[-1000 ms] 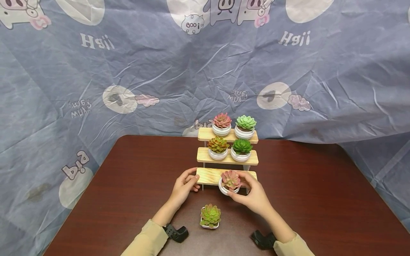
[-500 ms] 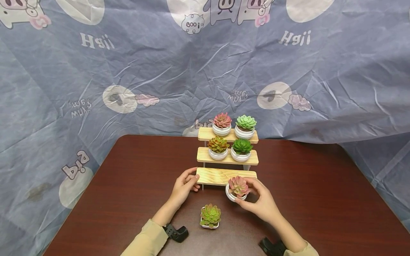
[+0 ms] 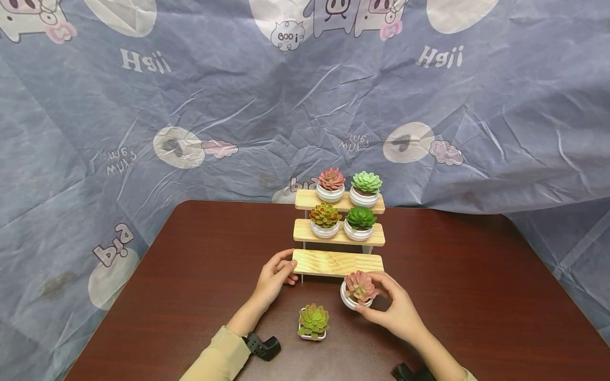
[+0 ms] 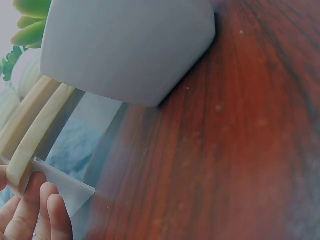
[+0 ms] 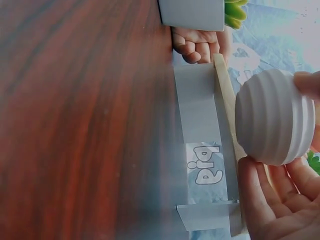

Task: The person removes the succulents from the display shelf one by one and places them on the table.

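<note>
In the head view, the left hand [image 3: 275, 278] reaches to the shelf [image 3: 340, 239], its thumb and fingers gripping the left end of the bottom step [image 3: 333, 263]; the right hand [image 3: 397, 309] holds the pink plant [image 3: 360, 287] in front of the shelf's right end. In the left wrist view, fingers bend beneath that step. In the right wrist view, thumb and fingers span the white pot [image 5: 272, 117], clear of the table [image 5: 95, 120].

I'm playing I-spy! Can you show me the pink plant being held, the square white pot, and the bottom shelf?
Held pink plant [image 3: 359, 287]: head view, middle of its leaves.
Square white pot [image 4: 130, 47]: left wrist view, its side wall.
Bottom shelf [image 3: 337, 263]: head view, its bare wooden top.
</note>
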{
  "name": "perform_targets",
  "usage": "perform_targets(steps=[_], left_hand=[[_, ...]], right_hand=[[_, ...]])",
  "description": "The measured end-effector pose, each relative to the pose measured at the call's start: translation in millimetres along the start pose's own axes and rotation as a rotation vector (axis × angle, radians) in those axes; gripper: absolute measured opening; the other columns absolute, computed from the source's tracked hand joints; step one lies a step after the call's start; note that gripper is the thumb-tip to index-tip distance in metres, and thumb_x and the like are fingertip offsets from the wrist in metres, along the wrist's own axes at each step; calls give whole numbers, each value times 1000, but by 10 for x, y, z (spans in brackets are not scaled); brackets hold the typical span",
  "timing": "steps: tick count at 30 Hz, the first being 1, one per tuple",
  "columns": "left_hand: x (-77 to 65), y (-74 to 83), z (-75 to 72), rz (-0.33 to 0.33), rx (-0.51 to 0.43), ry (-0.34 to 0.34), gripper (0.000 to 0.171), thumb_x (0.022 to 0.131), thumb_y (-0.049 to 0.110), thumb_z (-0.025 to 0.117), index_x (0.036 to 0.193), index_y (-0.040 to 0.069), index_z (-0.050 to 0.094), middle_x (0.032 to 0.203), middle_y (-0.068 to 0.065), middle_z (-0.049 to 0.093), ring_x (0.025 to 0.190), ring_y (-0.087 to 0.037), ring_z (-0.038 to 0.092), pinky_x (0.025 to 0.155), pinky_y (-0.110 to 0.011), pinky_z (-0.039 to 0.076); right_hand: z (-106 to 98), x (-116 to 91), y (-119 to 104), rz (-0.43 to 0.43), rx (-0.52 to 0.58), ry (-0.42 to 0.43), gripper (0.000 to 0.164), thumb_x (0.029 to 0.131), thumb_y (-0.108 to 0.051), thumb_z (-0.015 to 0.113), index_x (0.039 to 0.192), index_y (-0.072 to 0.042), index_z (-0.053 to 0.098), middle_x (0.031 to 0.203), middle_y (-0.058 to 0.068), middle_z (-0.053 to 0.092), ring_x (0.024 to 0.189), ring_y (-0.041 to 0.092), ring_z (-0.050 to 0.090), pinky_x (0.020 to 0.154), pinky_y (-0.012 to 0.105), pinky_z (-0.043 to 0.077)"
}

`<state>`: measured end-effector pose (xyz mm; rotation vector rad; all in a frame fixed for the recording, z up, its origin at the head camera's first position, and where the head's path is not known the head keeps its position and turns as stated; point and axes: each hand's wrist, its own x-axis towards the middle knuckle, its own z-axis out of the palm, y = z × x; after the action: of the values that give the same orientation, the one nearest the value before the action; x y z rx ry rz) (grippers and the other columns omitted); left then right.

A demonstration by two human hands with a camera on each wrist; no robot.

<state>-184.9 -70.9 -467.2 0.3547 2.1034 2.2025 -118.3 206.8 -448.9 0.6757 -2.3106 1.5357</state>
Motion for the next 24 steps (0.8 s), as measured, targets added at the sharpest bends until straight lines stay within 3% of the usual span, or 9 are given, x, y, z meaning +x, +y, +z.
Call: perform_targets(steps=[6,14,17,24], left_hand=[[2,0,-2,2,1,0,39,96,8,54,132,-4,47,84,-7,64,69,-27,62,64,-33,55],[17,-34,-1,6,-3,2,39,95,8,55,132,-4,47,82,-4,64,69,-29,61,63,-33,55],[44,-124,-12,14,-12,9,38,95,11,57,131,-1,49,82,-4,64,68,-26,62,62,-31,55],[43,-101,-20,0,-1,2,39,95,9,55,132,-3,47,82,-2,64,70,-30,62,64,-34,56]], right_hand=[[-10,-71,161,28,4,-30,62,65,-2,85,120,-6,56,116,6,57,107,4,53,88,15,46],[-5,-106,195,35,-3,-47,61,66,-5,86,119,-9,57,113,4,58,103,9,57,86,17,48],[-3,-111,190,60,-14,-66,59,67,-9,86,118,-12,57,111,2,58,101,11,59,85,18,49],[16,-123,219,63,-30,-110,57,66,-12,87,114,-13,57,109,0,58,98,12,60,82,22,51]])
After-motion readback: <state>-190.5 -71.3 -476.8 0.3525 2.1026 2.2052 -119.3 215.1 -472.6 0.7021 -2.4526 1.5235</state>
